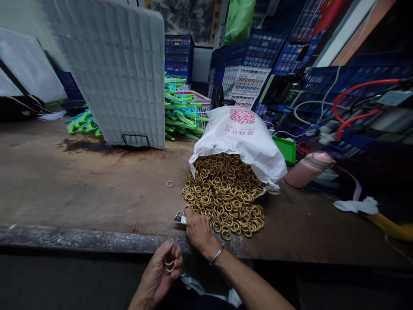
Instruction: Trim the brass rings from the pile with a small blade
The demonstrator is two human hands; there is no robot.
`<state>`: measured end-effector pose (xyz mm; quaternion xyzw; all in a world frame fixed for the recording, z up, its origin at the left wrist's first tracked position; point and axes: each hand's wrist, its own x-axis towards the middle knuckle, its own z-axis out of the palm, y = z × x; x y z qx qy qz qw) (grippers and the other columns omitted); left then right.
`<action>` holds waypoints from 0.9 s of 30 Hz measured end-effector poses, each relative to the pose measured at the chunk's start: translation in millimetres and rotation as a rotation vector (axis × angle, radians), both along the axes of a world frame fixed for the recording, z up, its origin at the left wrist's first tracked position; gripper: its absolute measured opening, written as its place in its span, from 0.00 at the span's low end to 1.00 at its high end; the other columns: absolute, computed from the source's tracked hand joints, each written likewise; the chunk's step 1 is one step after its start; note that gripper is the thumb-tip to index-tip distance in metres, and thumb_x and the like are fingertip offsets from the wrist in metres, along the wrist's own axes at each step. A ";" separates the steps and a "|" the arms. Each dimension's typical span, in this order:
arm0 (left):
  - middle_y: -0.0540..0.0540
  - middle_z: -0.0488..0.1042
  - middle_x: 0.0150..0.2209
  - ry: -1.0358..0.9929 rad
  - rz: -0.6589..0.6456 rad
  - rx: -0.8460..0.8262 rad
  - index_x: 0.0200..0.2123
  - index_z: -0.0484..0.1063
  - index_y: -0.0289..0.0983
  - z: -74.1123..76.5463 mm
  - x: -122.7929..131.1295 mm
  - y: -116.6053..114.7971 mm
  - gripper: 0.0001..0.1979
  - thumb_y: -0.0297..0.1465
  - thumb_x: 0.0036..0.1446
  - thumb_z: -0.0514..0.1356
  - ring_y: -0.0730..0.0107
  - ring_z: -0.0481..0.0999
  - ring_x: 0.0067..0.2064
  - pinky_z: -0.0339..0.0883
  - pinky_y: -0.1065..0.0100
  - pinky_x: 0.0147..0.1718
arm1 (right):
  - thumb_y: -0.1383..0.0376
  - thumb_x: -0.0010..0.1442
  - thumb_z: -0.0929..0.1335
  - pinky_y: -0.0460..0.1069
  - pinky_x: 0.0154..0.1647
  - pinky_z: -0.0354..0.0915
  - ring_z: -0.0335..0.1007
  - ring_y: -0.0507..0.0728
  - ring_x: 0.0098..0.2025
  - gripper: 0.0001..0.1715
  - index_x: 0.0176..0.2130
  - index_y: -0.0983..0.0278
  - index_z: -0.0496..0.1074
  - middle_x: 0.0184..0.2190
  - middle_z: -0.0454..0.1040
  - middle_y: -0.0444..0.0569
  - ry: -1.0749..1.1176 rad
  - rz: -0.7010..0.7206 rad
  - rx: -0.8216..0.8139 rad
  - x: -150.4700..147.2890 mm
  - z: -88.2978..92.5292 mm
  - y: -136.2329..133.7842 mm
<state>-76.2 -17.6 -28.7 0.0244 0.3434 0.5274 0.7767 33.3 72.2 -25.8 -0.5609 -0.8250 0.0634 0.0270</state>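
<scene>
A white sack [240, 135] lies open on the brown table [80, 185], and a heap of brass rings [224, 196] spills out of its mouth. My right hand [197, 230] rests at the near edge of the heap, fingers closed on a small flat silvery piece [180, 219]. My left hand [161, 271] hangs below the table's front edge, curled round a few brass rings [168, 265]. One loose ring [170, 184] lies alone to the left of the heap.
A white gridded panel [122, 69] stands upright at the back left, with green and blue plastic parts [180, 114] piled behind it. Blue and white crates [254, 60] are stacked at the back. A pink bottle [306, 168], a green box [285, 148], and hoses lie right.
</scene>
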 end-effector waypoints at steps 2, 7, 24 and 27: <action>0.53 0.62 0.20 0.004 -0.011 0.000 0.20 0.59 0.34 0.9 -0.3 2.5 0.17 0.36 0.44 0.64 0.82 0.59 0.19 0.44 0.79 0.14 | 0.73 0.56 0.57 0.47 0.27 0.52 0.69 0.54 0.31 0.11 0.38 0.62 0.62 0.30 0.73 0.49 0.003 0.009 -0.014 1.4 -2.4 0.5; 0.53 0.62 0.20 0.065 -0.029 -0.005 0.20 0.59 0.34 2.2 1.7 4.4 0.16 0.37 0.45 0.63 0.82 0.59 0.18 0.43 0.79 0.14 | 0.73 0.50 0.60 0.47 0.30 0.53 0.67 0.55 0.34 0.16 0.40 0.62 0.62 0.33 0.72 0.49 0.031 0.082 -0.029 14.7 -4.1 -10.3; 0.54 0.63 0.19 0.084 -0.008 -0.080 0.21 0.59 0.35 2.4 5.1 4.8 0.17 0.37 0.42 0.65 0.83 0.59 0.17 0.43 0.79 0.14 | 0.65 0.56 0.60 0.50 0.36 0.55 0.65 0.58 0.39 0.18 0.47 0.65 0.60 0.36 0.70 0.54 0.044 0.082 -0.062 -5.6 -3.5 -2.2; 0.54 0.63 0.18 0.078 -0.024 -0.083 0.21 0.59 0.35 2.4 3.9 4.7 0.17 0.37 0.40 0.66 0.84 0.58 0.16 0.43 0.80 0.13 | 0.64 0.58 0.58 0.50 0.36 0.56 0.65 0.58 0.38 0.15 0.45 0.66 0.62 0.35 0.70 0.54 0.076 0.061 -0.025 -4.4 0.7 -3.7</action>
